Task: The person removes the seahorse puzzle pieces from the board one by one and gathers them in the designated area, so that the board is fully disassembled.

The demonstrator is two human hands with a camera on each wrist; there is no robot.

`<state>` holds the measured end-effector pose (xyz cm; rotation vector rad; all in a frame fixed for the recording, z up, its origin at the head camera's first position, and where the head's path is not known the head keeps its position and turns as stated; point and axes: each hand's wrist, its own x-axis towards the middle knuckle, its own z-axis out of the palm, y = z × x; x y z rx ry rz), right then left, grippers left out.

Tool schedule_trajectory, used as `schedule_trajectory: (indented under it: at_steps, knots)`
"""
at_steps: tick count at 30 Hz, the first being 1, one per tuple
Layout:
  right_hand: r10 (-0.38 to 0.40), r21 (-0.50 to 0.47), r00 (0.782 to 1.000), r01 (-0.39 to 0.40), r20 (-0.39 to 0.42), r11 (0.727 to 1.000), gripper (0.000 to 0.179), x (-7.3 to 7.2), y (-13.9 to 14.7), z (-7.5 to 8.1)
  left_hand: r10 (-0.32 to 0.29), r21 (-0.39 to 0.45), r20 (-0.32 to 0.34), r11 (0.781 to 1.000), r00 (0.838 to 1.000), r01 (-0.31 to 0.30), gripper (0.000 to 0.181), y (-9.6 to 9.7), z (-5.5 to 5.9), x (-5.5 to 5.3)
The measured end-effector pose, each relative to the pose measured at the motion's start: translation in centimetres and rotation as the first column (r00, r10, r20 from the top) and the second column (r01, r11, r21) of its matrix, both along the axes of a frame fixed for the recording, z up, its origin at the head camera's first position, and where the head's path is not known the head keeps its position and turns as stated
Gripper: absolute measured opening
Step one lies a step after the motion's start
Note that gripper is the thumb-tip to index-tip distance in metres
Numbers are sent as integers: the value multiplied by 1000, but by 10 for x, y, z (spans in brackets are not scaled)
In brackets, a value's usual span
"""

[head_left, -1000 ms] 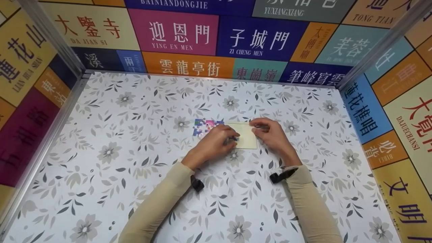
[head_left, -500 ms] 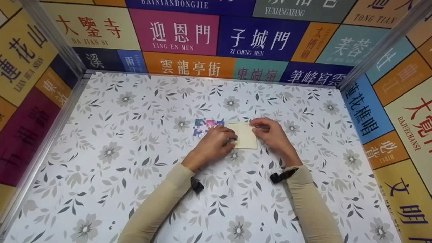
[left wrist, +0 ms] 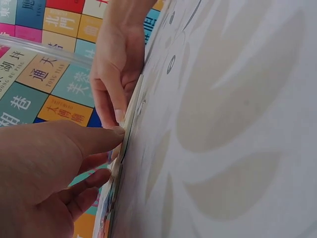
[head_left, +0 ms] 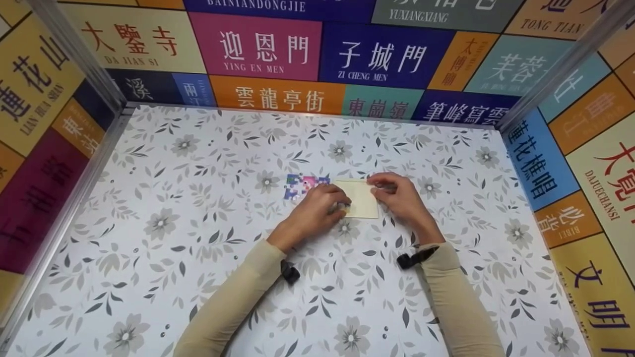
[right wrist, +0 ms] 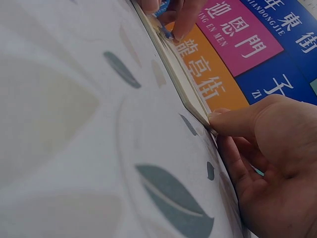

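A square cream puzzle board [head_left: 363, 201] lies flat on the table, its raised rim plain in the right wrist view. My left hand [head_left: 317, 206] is at its left edge, pinching a small bluish puzzle piece [right wrist: 167, 33] that the fingers mostly cover. At the board's far right corner, my right hand [head_left: 399, 196] grips the edge, thumb [right wrist: 230, 121] against the side. Just left of the board, a patch of blue, pink and green jigsaw pieces [head_left: 292, 187] lies together, partly covered by my left hand.
A white tabletop [head_left: 218, 297] printed with grey flowers and leaves spreads around the hands. Walls of coloured panels with Chinese lettering [head_left: 278, 94] enclose the back and sides. Dark wrist straps [head_left: 289, 271] sit at both cuffs.
My left hand has shifted only slightly at the board's left edge, and less of the blue piece shows between its fingers. The right hand and the board have stayed in place.
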<state>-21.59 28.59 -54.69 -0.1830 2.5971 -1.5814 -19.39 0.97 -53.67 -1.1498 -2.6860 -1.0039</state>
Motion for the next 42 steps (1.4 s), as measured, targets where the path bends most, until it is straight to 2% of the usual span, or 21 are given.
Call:
schedule_trajectory:
  at_steps: [8, 19, 25, 32, 36, 39, 42]
  knots:
    - [-6, -19, 1000, 6, 8, 1000, 25, 0, 1, 0, 1, 46, 56, 999, 998, -4, 25, 3, 1, 0]
    - [-20, -12, 999, 21, 48, 1000, 28, 0, 2, 0, -14, 49, 149, 999, 989, 6, 28, 0, 2, -2]
    - [-27, -1, 998, 27, 50, 1000, 29, 0, 1, -1, -21, 57, 139, 998, 990, 13, 30, 0, 1, -2]
    - [-15, -11, 998, 16, 58, 1000, 30, 13, -12, 27, -32, 103, 108, 995, 994, 21, 35, -8, -1, -5]
    - [-5, -11, 999, 6, 54, 1000, 31, 13, -12, 27, -25, 140, 95, 990, 995, 12, 38, -16, -3, -7]
    - [-10, -1, 998, 10, 56, 1000, 30, 11, -12, 25, -3, 150, 114, 989, 994, -14, 41, -25, -2, -7]
    - [-15, 2, 999, 15, 49, 1000, 30, 7, -9, 15, 8, 170, 148, 985, 989, -33, 44, -35, 0, -7]
